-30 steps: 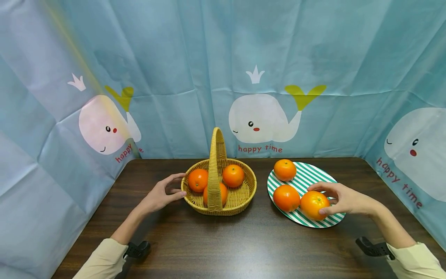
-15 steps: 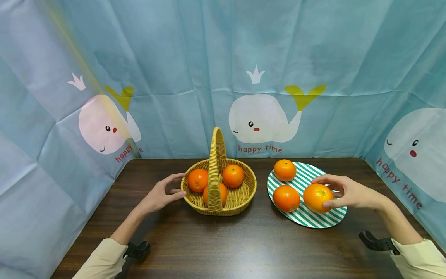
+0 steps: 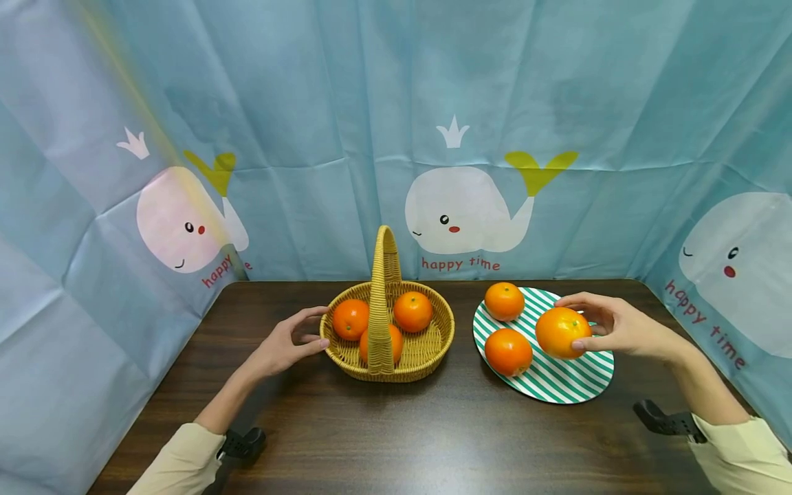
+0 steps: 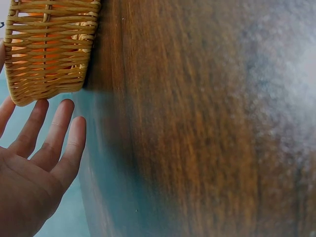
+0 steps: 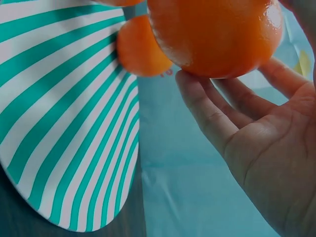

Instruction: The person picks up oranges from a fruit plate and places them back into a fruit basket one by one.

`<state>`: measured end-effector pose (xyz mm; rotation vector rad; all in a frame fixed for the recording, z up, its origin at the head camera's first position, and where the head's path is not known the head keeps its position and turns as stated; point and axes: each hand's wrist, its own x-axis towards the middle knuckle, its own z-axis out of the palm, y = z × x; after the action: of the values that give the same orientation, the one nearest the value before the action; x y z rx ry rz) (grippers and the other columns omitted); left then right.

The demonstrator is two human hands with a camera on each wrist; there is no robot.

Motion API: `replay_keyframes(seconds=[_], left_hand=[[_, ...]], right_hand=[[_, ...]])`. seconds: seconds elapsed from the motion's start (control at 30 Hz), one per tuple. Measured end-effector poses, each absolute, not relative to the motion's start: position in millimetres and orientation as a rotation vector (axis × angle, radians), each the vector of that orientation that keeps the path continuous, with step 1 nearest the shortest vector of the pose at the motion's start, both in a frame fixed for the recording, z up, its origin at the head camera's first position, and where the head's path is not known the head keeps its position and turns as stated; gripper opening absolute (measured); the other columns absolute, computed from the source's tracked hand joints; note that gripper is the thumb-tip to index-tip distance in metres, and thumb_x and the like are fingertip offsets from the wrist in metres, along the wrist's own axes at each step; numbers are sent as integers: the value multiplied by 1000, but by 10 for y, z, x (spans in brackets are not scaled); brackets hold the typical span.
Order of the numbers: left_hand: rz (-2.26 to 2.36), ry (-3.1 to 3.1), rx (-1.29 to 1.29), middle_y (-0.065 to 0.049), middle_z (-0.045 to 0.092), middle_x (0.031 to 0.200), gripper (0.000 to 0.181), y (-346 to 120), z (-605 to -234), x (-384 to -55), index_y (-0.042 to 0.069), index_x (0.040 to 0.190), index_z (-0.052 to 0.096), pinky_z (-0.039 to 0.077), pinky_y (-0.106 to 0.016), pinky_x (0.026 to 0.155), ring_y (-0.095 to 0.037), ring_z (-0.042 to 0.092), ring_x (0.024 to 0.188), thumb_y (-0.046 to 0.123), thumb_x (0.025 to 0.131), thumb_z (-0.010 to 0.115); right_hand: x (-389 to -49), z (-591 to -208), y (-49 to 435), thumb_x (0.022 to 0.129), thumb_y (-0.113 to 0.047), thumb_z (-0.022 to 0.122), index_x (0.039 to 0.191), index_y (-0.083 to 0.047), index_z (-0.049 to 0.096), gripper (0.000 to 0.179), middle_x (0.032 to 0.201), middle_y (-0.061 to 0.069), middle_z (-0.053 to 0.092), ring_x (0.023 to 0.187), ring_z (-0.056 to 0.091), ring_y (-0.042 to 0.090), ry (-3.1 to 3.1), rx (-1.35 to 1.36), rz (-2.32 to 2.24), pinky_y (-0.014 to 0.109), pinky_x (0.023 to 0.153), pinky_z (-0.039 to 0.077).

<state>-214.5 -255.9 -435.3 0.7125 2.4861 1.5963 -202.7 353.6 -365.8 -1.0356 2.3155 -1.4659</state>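
My right hand [image 3: 628,333] grips a large orange [image 3: 555,335] between thumb and fingers, raised over the green-and-white striped plate [image 3: 572,385]. In the right wrist view, the fingers [image 5: 205,111] support this orange from below, and it is apart from the plate. Two other oranges lie on the plate's left side, one at the back [image 3: 504,301] and a front one [image 3: 509,353]. My left hand [image 3: 284,349] touches the left side of the yellow wicker basket [image 3: 411,375] with relaxed, extended fingers [image 4: 59,123]. Three oranges lie in the basket, the front one partly hidden by the handle [image 3: 379,302].
The dark wooden table [image 3: 433,440] carries the basket at centre and the plate to its right. A blue curtain [image 3: 297,137] printed with whales hangs close behind and on both sides. The basket's tall handle arches above its rim.
My right hand has lifted the large orange off the plate and moved it up and back. My left hand keeps its place at the basket.
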Motion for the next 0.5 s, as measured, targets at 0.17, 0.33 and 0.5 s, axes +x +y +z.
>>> replay_keyframes(seconds=[0.17,0.33,0.5], left_hand=[[1587,2497,713,-30,44,147,61,-2564,-4346,-2149,1,150,43,57,-34,86,-46,63,113,9,97,71],[1575,2504,707,-30,44,147,61,-2564,-4348,-2143,1,150,43,57,-35,86,-46,63,113,10,97,72],[1580,2505,710,-30,43,147,61,-2569,-4355,-2137,1,150,44,57,-35,86,-47,62,113,9,97,72]], right_hand=[[-2072,-3607,3494,88,14,70,139,1,52,56,129,17,59,108,62,23,2362,-1063,-1454,34,84,58],[-2108,-3581,3417,88,16,69,140,2,52,56,129,18,57,109,61,23,2373,-1075,-1510,34,85,58],[-2133,-3584,3295,88,14,71,140,0,52,57,132,18,56,113,60,22,2424,-1027,-1549,33,87,57]])
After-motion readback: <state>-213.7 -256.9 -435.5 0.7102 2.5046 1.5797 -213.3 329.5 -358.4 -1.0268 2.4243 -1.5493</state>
